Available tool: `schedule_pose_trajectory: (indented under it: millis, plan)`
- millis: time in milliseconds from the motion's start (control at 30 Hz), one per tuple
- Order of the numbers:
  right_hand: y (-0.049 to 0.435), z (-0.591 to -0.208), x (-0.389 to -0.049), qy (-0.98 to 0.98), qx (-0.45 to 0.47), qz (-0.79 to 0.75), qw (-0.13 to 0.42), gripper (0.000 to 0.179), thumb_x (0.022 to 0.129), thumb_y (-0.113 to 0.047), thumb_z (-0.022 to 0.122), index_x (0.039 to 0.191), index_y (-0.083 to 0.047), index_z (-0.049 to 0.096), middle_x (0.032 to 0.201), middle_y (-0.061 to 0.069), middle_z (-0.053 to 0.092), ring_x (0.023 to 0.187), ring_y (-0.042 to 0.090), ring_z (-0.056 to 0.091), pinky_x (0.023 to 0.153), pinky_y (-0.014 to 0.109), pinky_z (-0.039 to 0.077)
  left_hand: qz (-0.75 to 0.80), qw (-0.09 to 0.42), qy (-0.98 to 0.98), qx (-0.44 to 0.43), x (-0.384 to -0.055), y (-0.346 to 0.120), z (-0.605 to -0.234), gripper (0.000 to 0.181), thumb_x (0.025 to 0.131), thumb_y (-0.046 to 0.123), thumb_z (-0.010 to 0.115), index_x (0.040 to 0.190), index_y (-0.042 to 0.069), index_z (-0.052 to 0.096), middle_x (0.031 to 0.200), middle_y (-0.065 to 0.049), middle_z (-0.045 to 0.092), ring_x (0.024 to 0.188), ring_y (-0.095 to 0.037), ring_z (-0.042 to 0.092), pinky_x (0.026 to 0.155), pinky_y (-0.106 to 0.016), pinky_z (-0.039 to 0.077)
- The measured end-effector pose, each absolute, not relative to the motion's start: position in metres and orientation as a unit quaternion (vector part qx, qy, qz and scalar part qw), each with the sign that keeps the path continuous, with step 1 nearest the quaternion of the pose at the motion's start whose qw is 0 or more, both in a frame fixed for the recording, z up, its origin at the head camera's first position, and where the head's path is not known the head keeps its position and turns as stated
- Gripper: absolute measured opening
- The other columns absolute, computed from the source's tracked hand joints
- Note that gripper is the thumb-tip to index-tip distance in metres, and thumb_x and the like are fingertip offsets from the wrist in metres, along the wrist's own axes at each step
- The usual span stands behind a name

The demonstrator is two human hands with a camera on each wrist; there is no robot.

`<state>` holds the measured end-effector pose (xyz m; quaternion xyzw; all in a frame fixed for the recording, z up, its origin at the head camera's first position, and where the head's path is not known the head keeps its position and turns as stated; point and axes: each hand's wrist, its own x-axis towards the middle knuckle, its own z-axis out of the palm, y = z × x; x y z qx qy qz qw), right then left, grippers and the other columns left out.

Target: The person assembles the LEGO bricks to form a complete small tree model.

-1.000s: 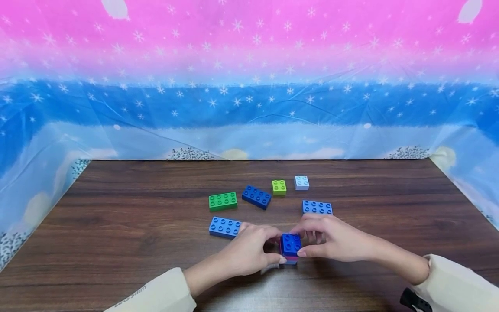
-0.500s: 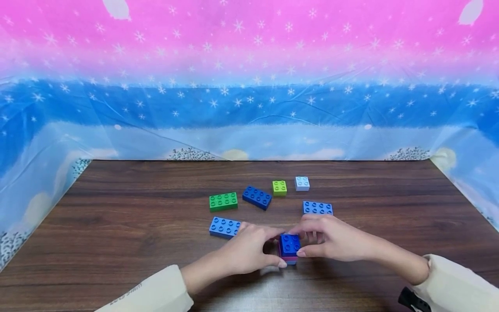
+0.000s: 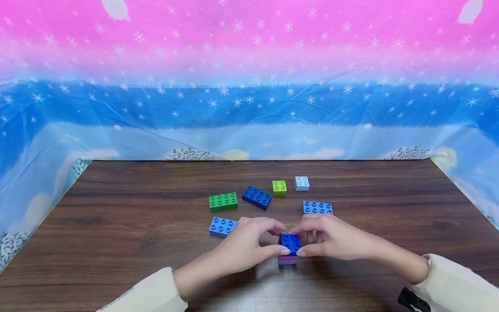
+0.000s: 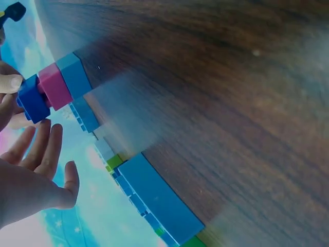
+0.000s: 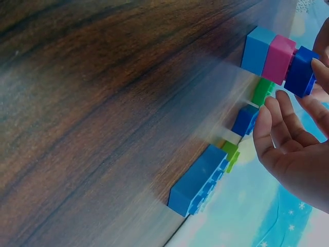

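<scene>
A small stack stands on the table near its front: a light blue brick (image 3: 286, 261) at the bottom, a pink brick (image 4: 55, 86) in the middle and a dark blue 2x2 brick (image 3: 290, 243) on top. In the right wrist view pink studs show in a narrow gap under the dark blue brick. My right hand (image 3: 335, 238) pinches this top brick between thumb and forefinger from the right. From the left, my left hand (image 3: 245, 242) has its thumb at the brick's front corner and its curled forefinger at the back; its other fingers are spread below in the left wrist view.
Behind the hands lie several loose bricks: a light blue one (image 3: 222, 227), a green one (image 3: 223, 201), a dark blue long one (image 3: 257, 197), a lime one (image 3: 279, 187), a pale one (image 3: 302, 183) and another light blue one (image 3: 317, 207). A snowflake-patterned cloth (image 3: 249, 104) borders the table.
My left thumb and forefinger have risen from the lower stack to the dark blue brick, uncovering the light blue and pink sides. The right hand keeps its place.
</scene>
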<state>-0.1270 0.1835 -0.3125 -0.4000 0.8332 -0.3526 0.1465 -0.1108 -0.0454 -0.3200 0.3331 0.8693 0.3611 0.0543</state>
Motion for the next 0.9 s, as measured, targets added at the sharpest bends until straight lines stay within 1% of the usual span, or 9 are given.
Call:
schedule_pose_trajectory:
  millis: [200,300,400,633,800,900]
  plan:
    - [0.183,-0.313,-0.1271,0.831,-0.403,-0.354,0.146,0.03,0.085,-0.026,0.066,0.11,-0.009,0.063,0.087,-0.003,0.056,0.073,0.012,0.05,0.059,0.023,0.046,0.342,0.05,0.877,0.334,-0.1099,-0.0437,-0.3227,0.028,0.082,0.031,0.068,0.105,0.016,0.065,0.099,0.009,0.064,0.093,-0.003,0.056,0.085,-0.037,0.037]
    - [0.183,-0.313,-0.127,0.832,-0.402,-0.354,0.147,0.03,0.085,-0.026,0.066,0.11,-0.009,0.063,0.087,-0.003,0.057,0.073,0.013,0.051,0.059,0.023,0.046,0.343,0.046,0.877,0.333,-0.1096,-0.0432,-0.3232,0.026,0.082,0.03,0.069,0.103,0.017,0.065,0.097,0.01,0.064,0.092,-0.003,0.056,0.084,-0.036,0.037]
    - [0.1831,-0.313,-0.1271,0.832,-0.4,-0.355,0.149,0.03,0.085,-0.026,0.066,0.109,-0.01,0.063,0.087,-0.003,0.057,0.072,0.011,0.051,0.059,0.023,0.047,0.345,0.045,0.877,0.333,-0.1096,-0.0427,-0.3228,0.024,0.081,0.028,0.07,0.102,0.016,0.065,0.095,0.01,0.064,0.091,-0.003,0.056,0.083,-0.036,0.037]
    - [0.1834,-0.313,-0.1276,0.832,-0.398,-0.356,0.149,0.03,0.084,-0.026,0.067,0.109,-0.01,0.063,0.087,-0.004,0.058,0.072,0.007,0.05,0.059,0.024,0.047,0.354,0.042,0.873,0.333,-0.1094,-0.042,-0.323,0.023,0.081,0.026,0.07,0.1,0.015,0.065,0.093,0.009,0.064,0.089,-0.005,0.057,0.083,-0.033,0.04]
    - [0.184,-0.3132,-0.1272,0.832,-0.388,-0.363,0.158,0.031,0.084,-0.027,0.066,0.11,-0.01,0.063,0.089,-0.007,0.058,0.073,0.007,0.051,0.059,0.024,0.047,0.363,0.051,0.87,0.33,-0.1092,-0.0422,-0.3232,0.023,0.081,0.026,0.07,0.1,0.015,0.064,0.093,0.008,0.064,0.09,-0.005,0.057,0.081,-0.029,0.043]
    - [0.1845,-0.3135,-0.1267,0.831,-0.379,-0.373,0.165,0.032,0.084,-0.027,0.066,0.11,-0.01,0.062,0.09,-0.007,0.058,0.074,0.01,0.052,0.061,0.025,0.048,0.375,0.058,0.864,0.331,-0.1093,-0.0421,-0.3232,0.023,0.082,0.024,0.069,0.101,0.013,0.064,0.094,0.007,0.064,0.09,-0.007,0.057,0.079,-0.028,0.045]
